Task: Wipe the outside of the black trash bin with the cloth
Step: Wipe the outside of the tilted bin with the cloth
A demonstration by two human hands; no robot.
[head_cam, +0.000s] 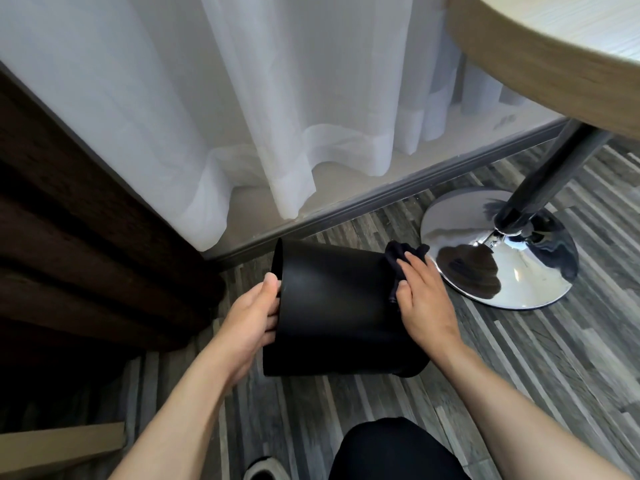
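Note:
The black trash bin (pixel 332 306) lies tipped on its side just above the wood-pattern floor, its rim toward the left. My left hand (pixel 249 317) grips that rim, thumb on the outside and fingers curled around the edge. My right hand (pixel 420 292) presses a dark cloth (pixel 398 256) flat against the bin's right end, near its base. Most of the cloth is hidden under my palm; a bunched corner sticks out above my fingers.
A chrome table base (pixel 502 251) with a dark post stands close to the right of the bin, under a round wooden tabletop (pixel 554 53). White sheer curtains (pixel 277 116) and a dark drape (pixel 69 237) hang behind and to the left. My knee (pixel 391 452) is at the bottom.

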